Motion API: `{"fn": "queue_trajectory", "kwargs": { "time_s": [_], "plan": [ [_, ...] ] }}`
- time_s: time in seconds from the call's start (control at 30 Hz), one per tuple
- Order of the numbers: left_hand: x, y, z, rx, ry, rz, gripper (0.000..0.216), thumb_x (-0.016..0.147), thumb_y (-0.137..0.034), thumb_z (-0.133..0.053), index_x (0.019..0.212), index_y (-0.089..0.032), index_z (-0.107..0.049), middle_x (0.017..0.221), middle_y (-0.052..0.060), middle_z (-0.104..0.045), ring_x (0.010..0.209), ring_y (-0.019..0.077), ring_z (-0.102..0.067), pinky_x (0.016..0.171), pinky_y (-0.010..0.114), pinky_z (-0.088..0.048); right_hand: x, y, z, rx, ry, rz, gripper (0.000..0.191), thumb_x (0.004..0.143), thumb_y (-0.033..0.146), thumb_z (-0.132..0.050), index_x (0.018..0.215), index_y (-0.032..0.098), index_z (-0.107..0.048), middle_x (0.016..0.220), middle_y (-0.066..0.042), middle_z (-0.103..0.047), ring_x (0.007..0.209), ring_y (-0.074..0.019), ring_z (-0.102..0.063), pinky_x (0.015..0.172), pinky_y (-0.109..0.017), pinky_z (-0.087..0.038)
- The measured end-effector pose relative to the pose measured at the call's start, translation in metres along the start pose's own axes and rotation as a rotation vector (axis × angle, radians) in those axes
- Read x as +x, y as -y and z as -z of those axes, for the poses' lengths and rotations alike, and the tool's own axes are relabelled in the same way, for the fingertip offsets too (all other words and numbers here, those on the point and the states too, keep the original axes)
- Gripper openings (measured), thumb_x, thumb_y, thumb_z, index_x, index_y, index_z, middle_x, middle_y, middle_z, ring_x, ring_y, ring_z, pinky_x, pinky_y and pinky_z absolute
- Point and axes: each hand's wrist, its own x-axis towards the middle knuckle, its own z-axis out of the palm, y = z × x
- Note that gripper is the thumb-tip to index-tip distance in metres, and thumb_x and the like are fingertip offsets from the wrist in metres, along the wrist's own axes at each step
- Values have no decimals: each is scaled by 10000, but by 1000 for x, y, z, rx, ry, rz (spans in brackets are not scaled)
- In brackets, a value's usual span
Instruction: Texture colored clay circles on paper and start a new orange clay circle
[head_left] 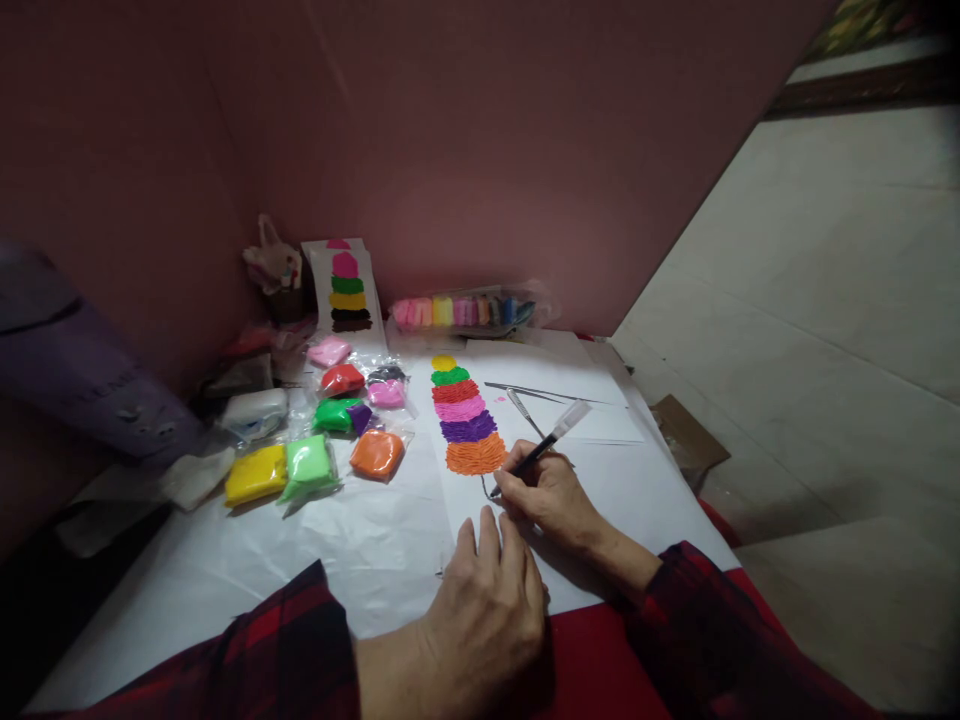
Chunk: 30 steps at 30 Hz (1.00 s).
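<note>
A black pen [541, 446] with a clear end is gripped in my right hand [553, 500], its tip touching the white paper [600, 520] just under a column of coloured clay bands [466, 410]. The bands run from yellow at the top through green, red, pink and purple to orange at the bottom. A short dark line shows on the sheet at the pen tip. Below it, my left hand [487, 600] rests flat on the paper with fingers stretched out. A slim metal tool [523, 408] lies on the paper beyond my right hand.
Left of the paper lie several bagged clay lumps, among them yellow [256, 476], light green [308, 468] and orange [376, 455]. Behind are a clay-striped card [349, 290] and a pack of coloured clay [465, 311] by the wall. A purple container [90, 370] leans at far left.
</note>
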Motion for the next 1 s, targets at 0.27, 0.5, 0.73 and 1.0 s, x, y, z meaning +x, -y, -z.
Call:
{"fn": "queue_trajectory", "kwargs": {
  "time_s": [0.27,0.5,0.73,1.0],
  "plan": [
    [-1,-1,0,5,11,-6,256,864,-209,-577,1005,-12,-661,1016,249,-701,942,401,-677,719,489,-530,0,-4,0,8,1,-14,150,760,218,-584,661,210,-472,492,74,-498,429,-91,-454,461,-231,-393],
    [-2,-1,-1,22,24,-7,266,846,-234,-613,1007,-27,-661,1033,240,-698,956,390,-675,739,480,-527,0,-5,0,0,-4,-4,144,748,225,-600,659,205,-488,543,59,-521,472,-99,-481,471,-229,-397],
    [-2,-1,0,16,16,-8,263,856,-230,-593,1002,-27,-674,1023,236,-704,944,391,-680,719,481,-542,-1,-3,0,13,2,-14,139,740,221,-601,664,204,-485,548,59,-510,487,-99,-478,475,-228,-394],
    [-2,-1,0,17,19,-6,261,854,-212,-585,1015,-27,-675,1040,234,-701,965,379,-678,741,472,-547,-1,-4,1,-7,-2,-15,152,754,219,-589,659,208,-471,526,62,-500,454,-95,-460,446,-224,-369]
  ]
}}
